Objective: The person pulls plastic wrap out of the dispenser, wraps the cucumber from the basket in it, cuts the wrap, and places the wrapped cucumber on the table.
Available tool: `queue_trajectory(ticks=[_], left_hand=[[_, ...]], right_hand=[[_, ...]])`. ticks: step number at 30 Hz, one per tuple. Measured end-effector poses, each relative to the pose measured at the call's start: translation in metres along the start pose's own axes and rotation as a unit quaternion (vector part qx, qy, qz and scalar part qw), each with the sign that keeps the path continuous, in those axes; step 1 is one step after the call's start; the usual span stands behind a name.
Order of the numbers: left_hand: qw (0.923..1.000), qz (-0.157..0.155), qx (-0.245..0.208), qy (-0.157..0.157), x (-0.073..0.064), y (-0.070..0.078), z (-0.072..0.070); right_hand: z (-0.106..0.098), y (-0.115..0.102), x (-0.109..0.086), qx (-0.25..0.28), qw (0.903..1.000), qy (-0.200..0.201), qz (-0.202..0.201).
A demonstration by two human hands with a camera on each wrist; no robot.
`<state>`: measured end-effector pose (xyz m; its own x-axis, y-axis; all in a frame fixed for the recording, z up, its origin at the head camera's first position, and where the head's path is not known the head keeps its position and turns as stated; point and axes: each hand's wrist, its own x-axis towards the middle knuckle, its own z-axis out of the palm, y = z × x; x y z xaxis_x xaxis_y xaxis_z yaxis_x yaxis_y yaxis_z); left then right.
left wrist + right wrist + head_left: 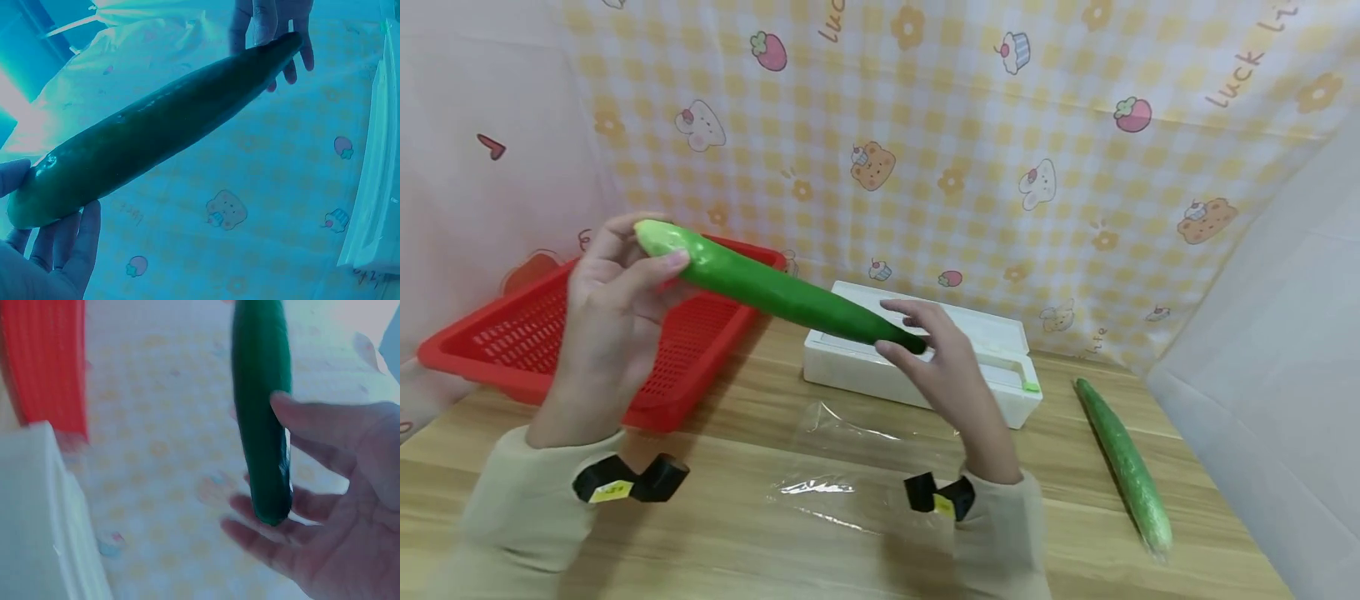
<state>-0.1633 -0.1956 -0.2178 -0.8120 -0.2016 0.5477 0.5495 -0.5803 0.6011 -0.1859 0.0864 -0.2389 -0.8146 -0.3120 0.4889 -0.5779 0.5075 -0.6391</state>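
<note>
A shiny green cucumber point(775, 292), pale at one end and dark at the other, slants down to the right above the table. My left hand point(613, 308) pinches its pale end between thumb and fingers, also seen in the left wrist view. At the dark end, my right hand point(943, 358) touches the cucumber with the thumb, its fingers loosely spread behind and below the tip. Beneath the hands, a sheet of clear plastic film point(850, 475) lies on the wooden table. Behind the right hand stands a white, lidded box point(857, 371), a film dispenser by its look, lid raised.
A red plastic basket point(700, 367) stands at the left. On the right lies another cucumber point(1123, 462) that seems wrapped in clear film. A patterned cloth point(955, 133) hangs behind the wooden table point(715, 517), with pale cloth at both sides.
</note>
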Motion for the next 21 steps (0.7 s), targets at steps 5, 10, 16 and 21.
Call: queue_trajectory(ticks=[5,10,16,21], left_hand=[[0.9971,-0.051,0.033,-0.047,-0.004,-0.012,0.004],[0.9731,-0.129,0.15,-0.118,-0.007,-0.02,0.004],[0.8628,-0.209,0.385,-0.251,-0.01,-0.038,0.003],[0.754,-0.194,0.502,-0.377,-0.018,-0.06,0.003]], right_hand=[[-0.028,0.007,-0.011,-0.02,0.9997,-0.013,0.009],[-0.051,0.02,-0.03,-0.069,0.9965,-0.044,-0.014],[-0.074,0.036,-0.061,-0.122,0.986,-0.111,-0.024],[-0.078,0.053,-0.085,-0.143,0.9769,-0.159,-0.004]])
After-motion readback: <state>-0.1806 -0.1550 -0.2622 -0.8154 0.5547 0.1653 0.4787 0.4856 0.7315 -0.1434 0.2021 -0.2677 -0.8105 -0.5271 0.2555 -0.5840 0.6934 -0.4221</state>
